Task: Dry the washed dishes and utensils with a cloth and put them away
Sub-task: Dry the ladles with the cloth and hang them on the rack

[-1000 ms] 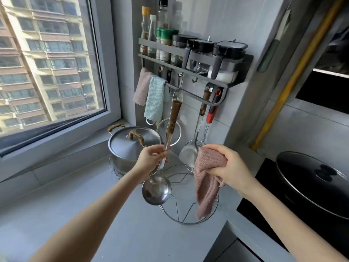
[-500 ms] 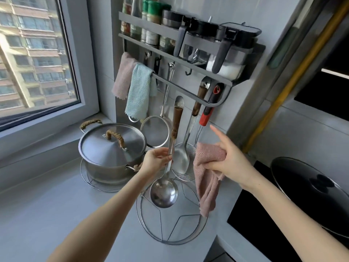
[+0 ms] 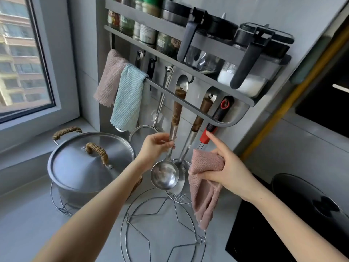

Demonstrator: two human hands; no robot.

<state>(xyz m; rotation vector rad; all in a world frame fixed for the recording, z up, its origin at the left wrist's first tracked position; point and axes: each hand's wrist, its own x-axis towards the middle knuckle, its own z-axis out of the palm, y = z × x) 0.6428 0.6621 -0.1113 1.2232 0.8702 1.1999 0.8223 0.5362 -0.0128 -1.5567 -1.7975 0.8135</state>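
Fingers of the left hand (image 3: 156, 146) pinch the thin stem of a polished steel ladle with a brown wooden grip (image 3: 164, 175), just under the wood. The round bowl hangs down, and the top end with its hole is raised to the hooks of the grey metal wall rack (image 3: 143, 17). A grasp so low gives reach and lets the top be steered, I think. Whether the hole already sits on a hook I cannot tell (the front rail of the rack crosses there).

The right hand (image 3: 230, 173) is clenched round a pink textured cloth (image 3: 204, 201), bunched in the palm with the rest hanging free. Only the forefinger is stretched, toward a hanging utensil with a red and black handle (image 3: 219, 114); it is just beside it, perhaps touching. Probably it steadies the neighbours while the dried ladle goes to its place.

A second steel utensil with a brown handle (image 3: 202, 112) hangs just right of the ladle. A pink cloth and a pale green one (image 3: 130, 99) are draped over the rail's left end, surely to dry. Below, a round wire trivet (image 3: 162, 233) lies on the grey surface (image 3: 28, 233). At the left stands a lidded steel pot with woven handles (image 3: 88, 163).
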